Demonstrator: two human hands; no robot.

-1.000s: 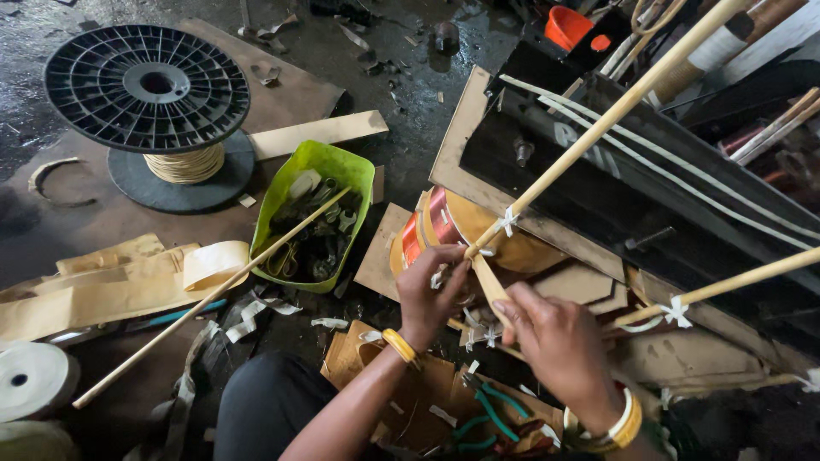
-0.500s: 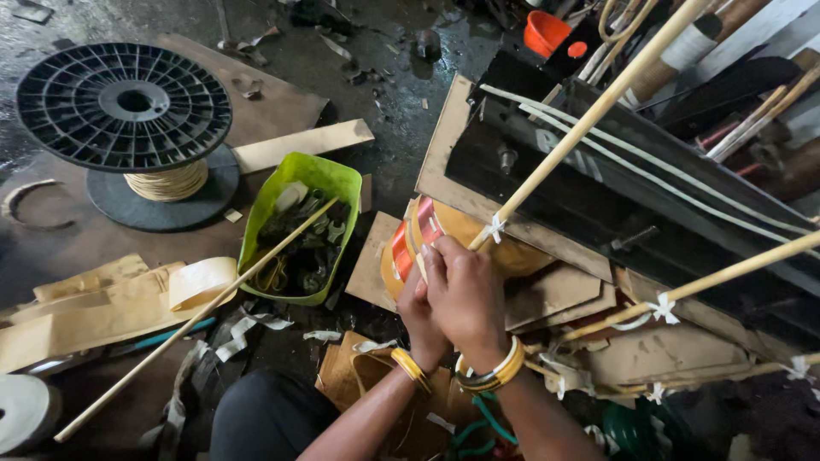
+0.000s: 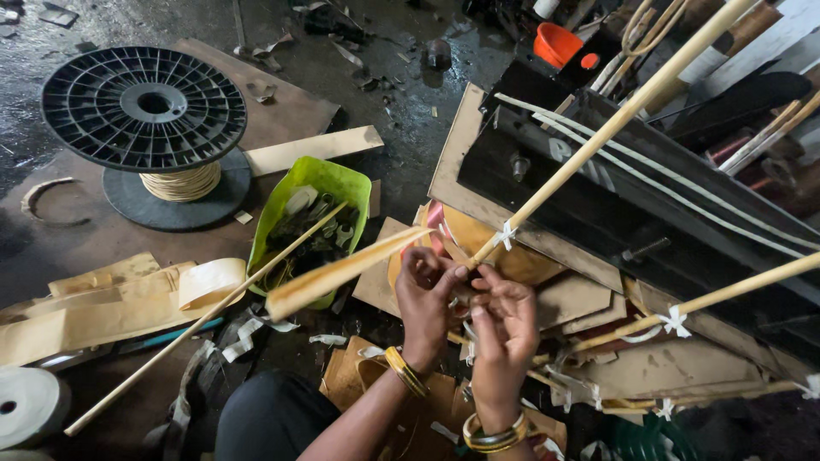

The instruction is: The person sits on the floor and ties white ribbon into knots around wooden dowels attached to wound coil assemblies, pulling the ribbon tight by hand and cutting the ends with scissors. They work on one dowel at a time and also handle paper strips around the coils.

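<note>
Head view: compared with half a second ago, the two hands have parted a little and now sit side by side at lower centre, and a flat strip of split cane [image 3: 342, 271] has swung out to the left between them and the green tub [image 3: 312, 224]. The left hand [image 3: 424, 299] is curled closed around the near end of that strip. The right hand [image 3: 504, 329] has its fingers bent in just beside it; what it grips I cannot tell. One long cane pole [image 3: 615, 128] runs from the hands up to the upper right, knotted with a white tie [image 3: 506, 235]. Counted: two hands, one black spool [image 3: 145, 107] at upper left, one green tub, one orange cup [image 3: 557, 43] at the top.
</note>
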